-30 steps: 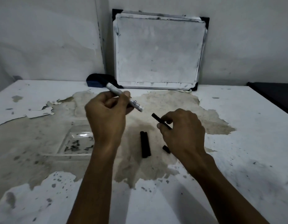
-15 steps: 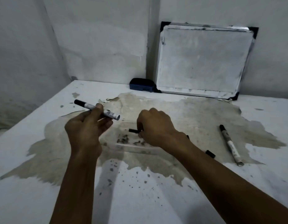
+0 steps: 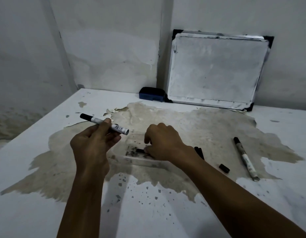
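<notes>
right hand point(image 3: 163, 143) hides most of the thin black rod point(image 3: 140, 150); print on the white-barrelled black-capped marker point(image 3: 93, 120) illegible.

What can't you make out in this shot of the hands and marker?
Head view: dark stick mostly hidden in the grip of the right hand.
Head view: marker label too small; thumb of the left hand covers part.
Head view: black pieces partly behind the right forearm.
Head view: clear tray smudges too blurred.

- Right hand point(image 3: 166, 143) has come down from mid-air into the clear tray point(image 3: 145, 162), centre frame
- Its black stick point(image 3: 140, 150) now sits low among the tray's dark stains
</notes>
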Available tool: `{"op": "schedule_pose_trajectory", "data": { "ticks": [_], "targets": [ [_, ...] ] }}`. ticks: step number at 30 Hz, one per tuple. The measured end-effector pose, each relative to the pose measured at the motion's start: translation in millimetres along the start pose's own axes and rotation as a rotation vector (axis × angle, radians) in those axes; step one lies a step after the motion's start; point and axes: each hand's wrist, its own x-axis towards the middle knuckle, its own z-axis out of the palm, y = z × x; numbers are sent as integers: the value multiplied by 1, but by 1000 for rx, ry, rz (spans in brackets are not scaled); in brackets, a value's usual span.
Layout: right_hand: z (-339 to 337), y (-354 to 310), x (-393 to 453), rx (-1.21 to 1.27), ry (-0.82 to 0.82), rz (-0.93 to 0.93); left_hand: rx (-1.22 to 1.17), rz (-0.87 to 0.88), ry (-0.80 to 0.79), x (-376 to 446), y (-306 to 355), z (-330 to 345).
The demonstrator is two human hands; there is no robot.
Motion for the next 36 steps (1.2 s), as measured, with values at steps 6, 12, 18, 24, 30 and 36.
{"op": "schedule_pose_trajectory", "data": {
  "ticks": [6, 12, 18, 24, 30, 36],
  "targets": [
    [-27, 46, -30, 206, 250, 129, -53, -24, -129, -21, 0, 28],
    [-45, 127, -68, 312, 143, 318, -68, -67, -240, -51, -15, 66],
    [-37, 160, -81, 369, -115, 328, -32, -131, -286, -74, -34, 89],
    [-27, 162, -70, 380, -201, 286, -17, -126, -277, -78, -36, 93],
    [-22, 164, -72, 451, -174, 287, -13, -111, -267, -74, -32, 92],
    [-21, 166, -78, 753, -17, 389, -6, -125, -272, -74, -35, 97]
  ]
}}
